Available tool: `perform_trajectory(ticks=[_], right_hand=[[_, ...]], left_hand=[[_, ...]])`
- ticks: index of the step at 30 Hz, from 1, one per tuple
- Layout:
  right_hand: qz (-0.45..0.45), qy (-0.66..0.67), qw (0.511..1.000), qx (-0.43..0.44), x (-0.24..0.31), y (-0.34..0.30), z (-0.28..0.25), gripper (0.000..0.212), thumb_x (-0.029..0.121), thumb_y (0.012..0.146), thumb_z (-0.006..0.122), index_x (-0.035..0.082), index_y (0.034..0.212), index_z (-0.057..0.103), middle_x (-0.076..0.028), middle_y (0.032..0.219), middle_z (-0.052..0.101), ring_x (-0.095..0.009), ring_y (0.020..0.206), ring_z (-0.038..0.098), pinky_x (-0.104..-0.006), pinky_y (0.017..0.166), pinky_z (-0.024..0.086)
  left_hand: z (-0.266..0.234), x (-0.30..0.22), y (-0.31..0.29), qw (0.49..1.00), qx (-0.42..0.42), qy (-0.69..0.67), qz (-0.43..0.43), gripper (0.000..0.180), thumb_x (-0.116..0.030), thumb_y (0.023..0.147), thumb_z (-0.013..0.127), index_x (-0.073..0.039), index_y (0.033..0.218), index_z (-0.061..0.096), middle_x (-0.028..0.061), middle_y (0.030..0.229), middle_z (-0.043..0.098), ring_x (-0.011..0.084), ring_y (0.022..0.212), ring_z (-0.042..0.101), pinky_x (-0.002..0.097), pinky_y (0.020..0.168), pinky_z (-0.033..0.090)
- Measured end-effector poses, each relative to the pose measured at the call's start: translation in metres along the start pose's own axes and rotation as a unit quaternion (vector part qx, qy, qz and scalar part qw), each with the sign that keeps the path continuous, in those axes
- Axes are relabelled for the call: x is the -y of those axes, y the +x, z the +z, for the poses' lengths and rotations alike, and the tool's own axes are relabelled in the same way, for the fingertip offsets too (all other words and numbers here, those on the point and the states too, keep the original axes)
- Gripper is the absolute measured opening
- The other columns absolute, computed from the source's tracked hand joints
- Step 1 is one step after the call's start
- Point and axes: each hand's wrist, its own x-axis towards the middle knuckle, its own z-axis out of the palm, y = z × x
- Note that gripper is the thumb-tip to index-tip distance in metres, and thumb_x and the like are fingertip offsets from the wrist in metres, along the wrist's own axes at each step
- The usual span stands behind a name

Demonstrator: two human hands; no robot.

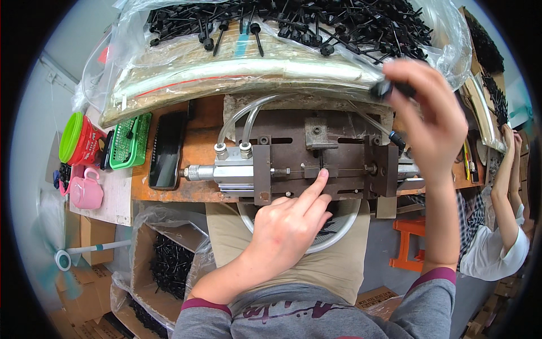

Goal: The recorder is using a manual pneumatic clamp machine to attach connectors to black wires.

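Note:
My left hand (285, 229) reaches over a brown metal fixture (350, 164) with its index finger stretched out and its other fingers loosely bent. That fingertip touches the lower end of a small black stem-like part (322, 160) in the middle of the fixture. Raised at the upper right, my right hand (432, 107) is smeared by motion. Between its thumb and fingers it pinches a black plastic part (384, 89), whose shape is blurred. A heap of black stemmed plastic parts (339, 28) lies on clear film beyond the fixture.
Air cylinders with clear hoses (234, 172) flank the fixture. Left are a phone (167, 150), a green basket (119, 152), a red tub (84, 141) and a pink mug (87, 192). A box of black parts (169, 265) stands below. Another person (497, 248) works at the right.

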Motion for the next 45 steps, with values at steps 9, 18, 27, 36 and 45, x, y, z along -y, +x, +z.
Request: perform_trajectory(ticks=[9, 18, 27, 36, 45], right_hand=[[-0.054, 0.001, 0.995, 0.081, 0.054, -0.077, 0.010, 0.036, -0.003, 0.069, 0.070, -0.007, 0.104, 0.073, -0.024, 0.107, 0.070, -0.028, 0.083, 0.073, -0.0328, 0.069, 0.060], [0.055, -0.040, 0.997, 0.033, 0.057, -0.100, -0.002, 0.040, -0.012, 0.073, 0.073, -0.004, 0.112, 0.072, -0.020, 0.115, 0.070, -0.029, 0.097, 0.071, -0.0337, 0.081, 0.059], [0.217, 0.121, 0.968, -0.028, 0.069, -0.103, -0.005, 0.036, -0.009, 0.077, 0.074, -0.006, 0.112, 0.068, -0.026, 0.129, 0.062, -0.030, 0.104, 0.072, -0.0379, 0.094, 0.054], [0.168, 0.049, 0.976, 0.126, 0.082, -0.114, -0.005, 0.029, -0.008, 0.075, 0.076, -0.004, 0.102, 0.065, -0.025, 0.134, 0.059, -0.034, 0.111, 0.068, -0.0388, 0.092, 0.056], [0.113, -0.032, 0.971, 0.209, 0.086, -0.124, 0.032, 0.017, 0.003, 0.078, 0.071, 0.001, 0.093, 0.064, -0.017, 0.133, 0.064, -0.017, 0.065, 0.068, -0.0273, 0.059, 0.054]], left_hand=[[-0.023, -0.009, 0.007, 0.972, -0.111, -0.203, 0.037, 0.044, 0.003, 0.071, 0.085, 0.000, 0.113, 0.072, 0.0152, 0.113, 0.071, 0.0233, 0.093, 0.072, 0.0307, 0.075, 0.060], [0.004, -0.004, -0.008, 0.997, -0.041, 0.027, 0.051, 0.028, -0.008, 0.071, 0.081, -0.001, 0.096, 0.070, 0.0155, 0.126, 0.067, 0.0258, 0.087, 0.070, 0.0353, 0.079, 0.057], [0.005, -0.004, 0.005, 0.994, 0.003, 0.106, 0.036, 0.027, -0.010, 0.071, 0.080, -0.003, 0.096, 0.071, 0.0148, 0.127, 0.068, 0.0210, 0.077, 0.070, 0.0318, 0.071, 0.056], [-0.049, 0.004, 0.064, 0.989, -0.084, 0.053, 0.113, 0.026, -0.014, 0.076, 0.083, -0.005, 0.098, 0.074, 0.0097, 0.101, 0.076, 0.0236, 0.087, 0.074, 0.0313, 0.075, 0.058], [-0.064, 0.045, 0.184, 0.986, -0.063, 0.094, 0.126, 0.027, -0.015, 0.087, 0.070, 0.001, 0.109, 0.073, 0.0207, 0.099, 0.071, 0.0365, 0.101, 0.067, 0.0409, 0.090, 0.052]])
